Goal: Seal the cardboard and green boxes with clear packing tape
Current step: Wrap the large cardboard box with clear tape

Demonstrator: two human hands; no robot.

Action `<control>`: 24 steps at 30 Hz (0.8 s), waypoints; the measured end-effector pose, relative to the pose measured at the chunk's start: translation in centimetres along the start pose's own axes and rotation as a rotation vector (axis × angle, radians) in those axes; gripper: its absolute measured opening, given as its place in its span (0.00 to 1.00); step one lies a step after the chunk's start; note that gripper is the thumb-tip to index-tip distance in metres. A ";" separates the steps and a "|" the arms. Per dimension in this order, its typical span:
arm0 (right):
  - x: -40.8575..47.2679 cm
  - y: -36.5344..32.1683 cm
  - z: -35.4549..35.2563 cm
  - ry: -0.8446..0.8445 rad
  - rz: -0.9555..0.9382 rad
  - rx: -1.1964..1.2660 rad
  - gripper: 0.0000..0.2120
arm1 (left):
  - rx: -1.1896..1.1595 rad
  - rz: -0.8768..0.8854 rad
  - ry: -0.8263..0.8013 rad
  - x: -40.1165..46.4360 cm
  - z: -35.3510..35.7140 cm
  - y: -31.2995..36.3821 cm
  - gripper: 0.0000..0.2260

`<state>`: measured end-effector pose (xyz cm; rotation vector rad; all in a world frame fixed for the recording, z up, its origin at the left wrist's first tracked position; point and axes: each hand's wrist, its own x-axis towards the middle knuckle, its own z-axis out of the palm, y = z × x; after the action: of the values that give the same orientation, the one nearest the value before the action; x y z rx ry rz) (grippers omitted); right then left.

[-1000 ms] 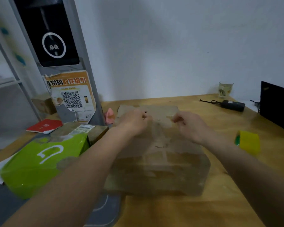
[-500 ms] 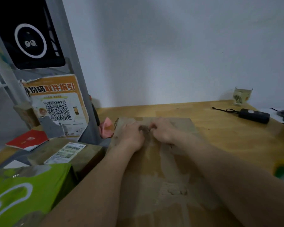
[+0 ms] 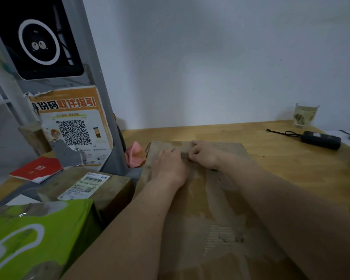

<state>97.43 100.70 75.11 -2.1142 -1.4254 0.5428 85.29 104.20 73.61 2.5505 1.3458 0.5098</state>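
Worn brown cardboard box [image 3: 206,209], frame centre. Your left hand [image 3: 169,165] and right hand [image 3: 205,155] meet at its far edge, fingers curled, apparently pinching something there; what, cannot tell. Likely light, scuffed, flexible: hold by edges.

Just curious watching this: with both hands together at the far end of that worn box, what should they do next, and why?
Probably press along the seam toward the body: the left hand and right hand meet at the far edge of the worn brown cardboard box.
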 end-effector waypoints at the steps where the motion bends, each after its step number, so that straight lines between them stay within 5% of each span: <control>1: -0.1 0.1 0.1 0.032 -0.003 0.057 0.13 | 0.004 0.000 0.005 0.0 0.0 0.0 0.15; 4: 0.0 0.4 0.5 0.157 0.005 0.106 0.06 | 0.039 0.014 0.024 0.0 0.1 0.2 0.15; 11: 0.4 1.0 1.1 0.283 0.000 0.243 0.07 | 0.129 0.035 0.062 0.7 0.1 0.3 0.14; 17: 0.5 1.4 1.3 0.240 -0.045 0.345 0.13 | 0.187 -0.009 0.129 1.7 -0.6 1.2 0.17; 24: 1.2 1.8 1.1 0.362 0.079 0.256 0.08 | -0.184 -0.104 0.121 1.4 -0.3 0.8 0.08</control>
<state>98.49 101.45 73.03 -1.9481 -1.0181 0.3294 86.45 104.95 74.46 2.3221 1.3928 0.7409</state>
